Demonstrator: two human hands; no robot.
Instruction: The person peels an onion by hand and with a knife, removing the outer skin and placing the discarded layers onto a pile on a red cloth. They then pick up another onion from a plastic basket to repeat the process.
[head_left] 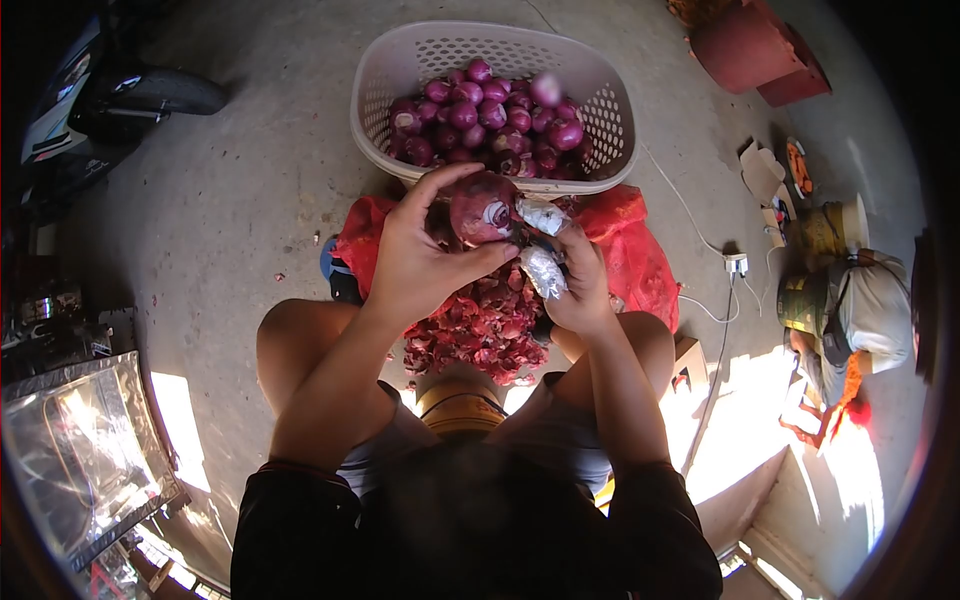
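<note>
A large red onion [483,208] with dry skin sits in my left hand [415,250], the fingers curved over its far side and the thumb along its near side. My right hand [578,280] is at the onion's right side, with silver wrapping on its thumb [542,271] and forefinger [541,214]. The wrapped forefinger touches the onion; the other right fingers are curled and partly hidden. Below both hands lies a heap of red onion skins [480,325] on red netting [635,250]. Just beyond stands a pale plastic basket [365,100] holding several shiny purple onions [465,115].
A yellow container [458,408] stands between my legs. At left are a motorcycle wheel [180,90] and a clear-covered frame [90,450]. At right, cables run to a white power plug [736,264] near cardboard [762,175] and buckets [805,300]. A red container [745,45] lies far right.
</note>
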